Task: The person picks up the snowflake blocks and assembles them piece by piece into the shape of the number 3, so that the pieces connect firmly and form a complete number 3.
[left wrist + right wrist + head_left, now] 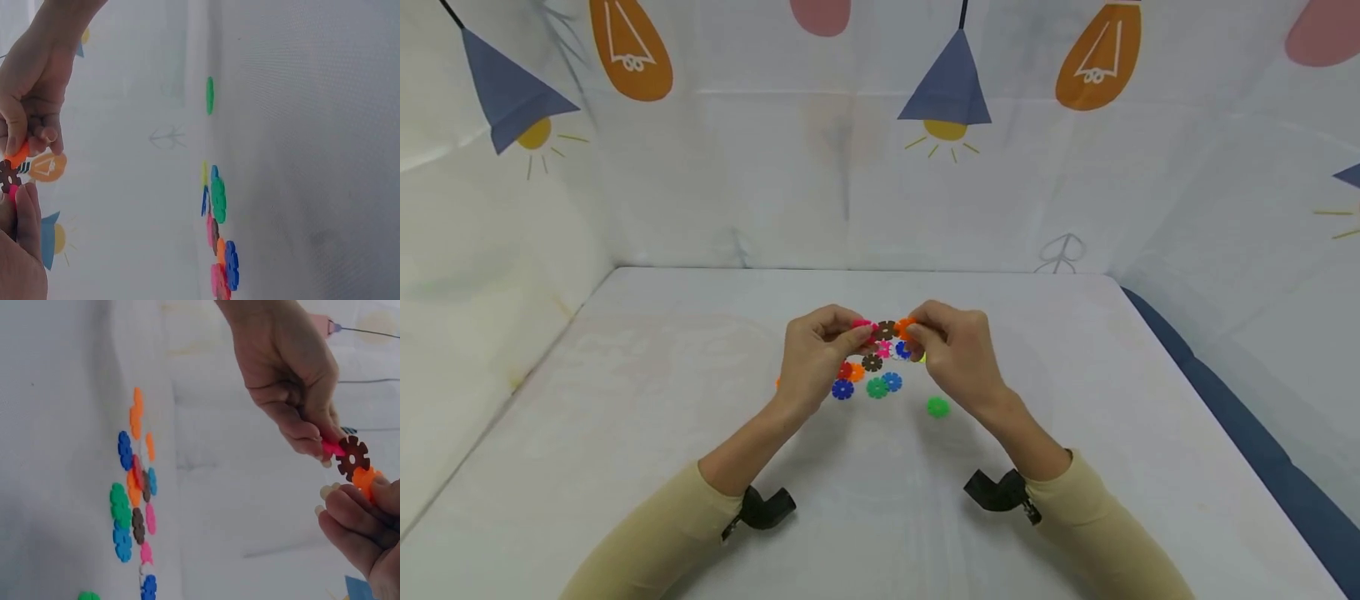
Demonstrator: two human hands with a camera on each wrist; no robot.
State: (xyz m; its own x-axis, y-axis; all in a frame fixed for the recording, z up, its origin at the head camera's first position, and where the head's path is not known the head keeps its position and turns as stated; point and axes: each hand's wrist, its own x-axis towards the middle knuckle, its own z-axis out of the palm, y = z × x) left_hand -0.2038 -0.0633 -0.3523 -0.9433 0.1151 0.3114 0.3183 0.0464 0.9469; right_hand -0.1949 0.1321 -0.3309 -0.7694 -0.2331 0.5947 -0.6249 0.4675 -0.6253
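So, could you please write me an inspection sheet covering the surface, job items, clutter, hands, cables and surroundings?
Surface: white table, pale and flat-looking.
Job items: brown disc held up between pink disc and orange disc, apparently joined to both; more discs lie on the table, with a bright green disc set apart.
Clutter: nothing seen besides the discs.
Hands: left hand pinches the pink disc; right hand pinches the orange disc.
Cables: nothing seen.
Surroundings: white curtain with printed lamps; something dark blue beyond the table's right edge.
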